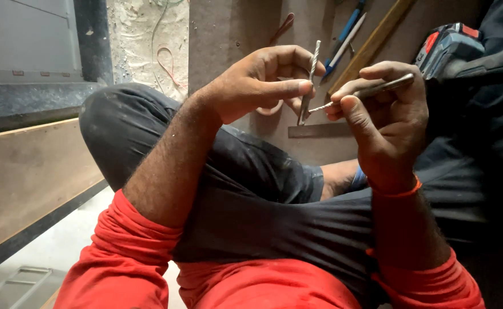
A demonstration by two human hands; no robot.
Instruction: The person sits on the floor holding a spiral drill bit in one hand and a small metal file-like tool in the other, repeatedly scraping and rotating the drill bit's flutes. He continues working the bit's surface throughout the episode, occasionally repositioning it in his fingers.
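Drill bit point(309, 86), slim, spiral-fluted, grey metal, upright

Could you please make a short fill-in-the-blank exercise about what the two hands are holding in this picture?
1. The left hand pinches a twisted metal ___ that stands nearly upright.
2. The right hand holds a slim metal tool whose thin tip points at the drill bit in the ___ hand.
3. Both sleeves of the person are ___ in colour.
4. A blue and red power drill lies to the ___ of the hands.

Missing words: drill bit; left; red; right
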